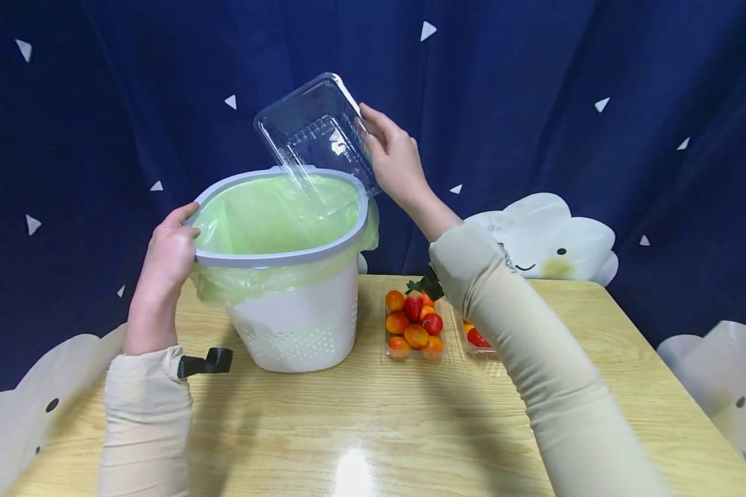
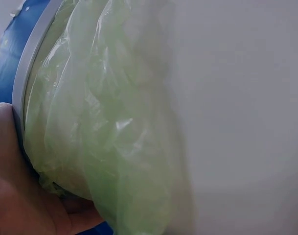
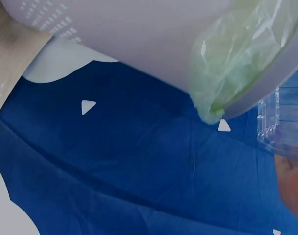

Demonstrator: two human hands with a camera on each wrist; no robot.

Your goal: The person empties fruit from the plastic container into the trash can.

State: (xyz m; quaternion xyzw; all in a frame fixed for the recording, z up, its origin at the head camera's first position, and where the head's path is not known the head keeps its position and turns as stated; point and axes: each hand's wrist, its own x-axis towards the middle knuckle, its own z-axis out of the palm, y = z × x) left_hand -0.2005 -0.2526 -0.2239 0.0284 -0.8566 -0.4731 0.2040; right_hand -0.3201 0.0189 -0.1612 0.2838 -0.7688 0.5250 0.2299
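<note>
A white trash bin [image 1: 298, 331] with a grey rim stands on the table, lined with a green plastic bag [image 1: 255, 214] folded over its edge. My left hand [image 1: 169, 252] grips the rim on the left side; in the left wrist view the hand [image 2: 26, 196] lies against the rim beside the hanging bag. Above the bin's right back edge, my right hand [image 1: 398, 155] holds a clear plastic container [image 1: 313, 114] by its right side, tilted over the opening. Only part of that container [image 3: 286, 122] shows in the right wrist view. The bin's bottom inside is hidden.
Right of the bin, a clear box of strawberries and small orange fruits [image 1: 415, 324] sits on the wooden table [image 1: 348, 428]. A second fruit box [image 1: 479, 339] is partly hidden by my right sleeve. Behind hangs a dark blue curtain [image 1: 503, 90], with a white cloud cushion [image 1: 550, 235] nearby.
</note>
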